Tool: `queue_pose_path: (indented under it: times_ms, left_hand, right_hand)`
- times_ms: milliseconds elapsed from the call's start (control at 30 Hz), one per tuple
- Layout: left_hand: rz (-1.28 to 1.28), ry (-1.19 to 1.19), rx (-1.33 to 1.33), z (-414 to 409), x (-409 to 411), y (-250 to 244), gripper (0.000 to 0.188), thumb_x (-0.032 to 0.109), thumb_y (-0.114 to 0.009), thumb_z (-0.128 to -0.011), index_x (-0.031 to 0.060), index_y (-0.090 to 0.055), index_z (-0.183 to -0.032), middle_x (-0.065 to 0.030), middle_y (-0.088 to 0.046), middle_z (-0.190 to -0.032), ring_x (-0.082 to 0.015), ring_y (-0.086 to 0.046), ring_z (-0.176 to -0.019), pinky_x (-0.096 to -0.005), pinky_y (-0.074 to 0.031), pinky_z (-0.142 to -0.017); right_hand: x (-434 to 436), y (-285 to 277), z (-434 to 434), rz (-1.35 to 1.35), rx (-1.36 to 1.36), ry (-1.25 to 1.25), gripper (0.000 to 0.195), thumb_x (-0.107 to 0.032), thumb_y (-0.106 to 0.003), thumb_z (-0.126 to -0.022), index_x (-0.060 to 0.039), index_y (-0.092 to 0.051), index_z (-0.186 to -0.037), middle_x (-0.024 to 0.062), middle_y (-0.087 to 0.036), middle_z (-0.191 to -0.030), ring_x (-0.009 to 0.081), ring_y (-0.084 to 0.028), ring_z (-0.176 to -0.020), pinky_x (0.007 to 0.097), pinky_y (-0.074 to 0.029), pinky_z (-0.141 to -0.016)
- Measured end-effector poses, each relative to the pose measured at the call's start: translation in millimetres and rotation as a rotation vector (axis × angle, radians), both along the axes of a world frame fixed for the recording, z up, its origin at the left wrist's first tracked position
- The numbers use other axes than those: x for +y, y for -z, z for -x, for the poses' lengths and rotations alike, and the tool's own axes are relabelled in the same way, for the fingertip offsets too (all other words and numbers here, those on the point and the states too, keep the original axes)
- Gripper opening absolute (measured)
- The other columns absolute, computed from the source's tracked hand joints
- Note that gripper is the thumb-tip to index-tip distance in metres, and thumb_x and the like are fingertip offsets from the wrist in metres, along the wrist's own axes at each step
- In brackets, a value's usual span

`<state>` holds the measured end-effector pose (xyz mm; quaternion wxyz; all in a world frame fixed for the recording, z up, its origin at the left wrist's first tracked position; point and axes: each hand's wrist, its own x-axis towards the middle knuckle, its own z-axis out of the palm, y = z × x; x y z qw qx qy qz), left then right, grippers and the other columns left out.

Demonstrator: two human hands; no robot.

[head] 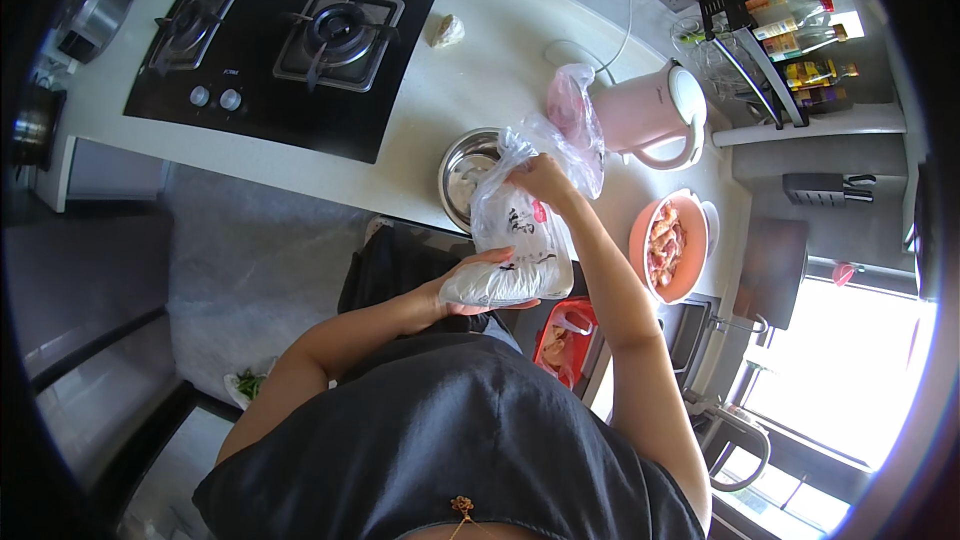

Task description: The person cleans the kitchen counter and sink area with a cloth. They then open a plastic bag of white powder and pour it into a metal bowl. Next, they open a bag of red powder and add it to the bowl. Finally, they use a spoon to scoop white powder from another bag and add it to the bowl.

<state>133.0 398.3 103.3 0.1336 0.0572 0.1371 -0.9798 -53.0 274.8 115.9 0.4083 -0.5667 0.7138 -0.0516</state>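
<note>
A clear plastic bag of white powder (517,262), with printing on its front, is held tilted above the counter's front edge. My left hand (480,281) supports its lower end from beneath. Near the bag's gathered top, my right hand (541,178) grips the plastic, with its fingertips partly hidden. Just behind the bag stands a round stainless steel bowl (456,178), partly covered by it, with some white material inside. A crumpled pink plastic bag (574,101) lies beyond my right hand, beside a pink electric kettle (637,109).
A black gas hob (285,116) is at the left, with a small pale lump (448,31) near it. A pink basin of raw meat pieces (640,244) stands right of my right arm. A red container (574,367) is below, by the sink (688,334). Bottles (806,40) stand on a rack.
</note>
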Motion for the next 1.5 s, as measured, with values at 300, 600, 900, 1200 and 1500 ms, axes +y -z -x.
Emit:
queue_pose_path:
  times_ms: [300,600,900,1200,1500]
  left_hand:
    - [-0.026,-0.019,0.003,0,-3,-9,0.047,0.027,-0.06,-0.09,0.0045,-0.046,-0.128,-0.016,-0.058,-0.122,-0.0305,-0.056,-0.114,-0.0521,-0.045,-0.098]
    - [0.017,-0.038,0.022,0,-4,-5,0.051,0.027,-0.058,-0.091,0.0074,-0.041,-0.134,-0.0154,-0.053,-0.129,-0.0321,-0.053,-0.118,-0.054,-0.039,-0.102]
    - [0.057,-0.061,0.063,1,-10,-12,0.05,0.026,-0.056,-0.092,0.0077,-0.04,-0.135,-0.0154,-0.051,-0.132,-0.0317,-0.051,-0.121,-0.0546,-0.039,-0.103]
    - [0.106,-0.112,0.032,4,-21,-29,0.049,0.026,-0.057,-0.092,0.0055,-0.042,-0.133,-0.0146,-0.055,-0.127,-0.0282,-0.055,-0.115,-0.0487,-0.045,-0.099]
    - [0.077,-0.164,0.056,16,-32,-27,0.047,0.025,-0.056,-0.092,0.0022,-0.042,-0.131,-0.0157,-0.055,-0.126,-0.0284,-0.056,-0.114,-0.0471,-0.045,-0.1]
  right_hand:
    - [-1,22,5,0.044,-0.032,-0.007,0.036,-0.032,-0.074,-0.069,0.0018,-0.07,-0.081,0.0192,-0.068,-0.077,0.0292,-0.067,-0.075,0.0382,-0.051,-0.071]
    - [-6,33,7,0.024,-0.008,-0.075,0.023,-0.016,-0.069,-0.07,0.0029,-0.069,-0.083,0.0081,-0.065,-0.073,0.0145,-0.059,-0.067,0.0309,-0.048,-0.063]
    - [-11,20,6,0.037,0.085,-0.13,0.033,-0.022,-0.07,-0.069,0.0052,-0.067,-0.087,0.0104,-0.064,-0.072,0.0164,-0.059,-0.066,0.0333,-0.047,-0.062]
    - [-25,-3,6,-0.031,0.135,-0.206,0.03,-0.023,-0.068,-0.07,0.0039,-0.069,-0.084,0.0116,-0.062,-0.066,0.0167,-0.056,-0.062,0.0339,-0.045,-0.06]
    - [-30,0,23,-0.093,0.017,-0.214,0.032,-0.025,-0.068,-0.077,0.0033,-0.069,-0.092,0.0058,-0.063,-0.07,0.0132,-0.054,-0.063,0.0303,-0.044,-0.06]
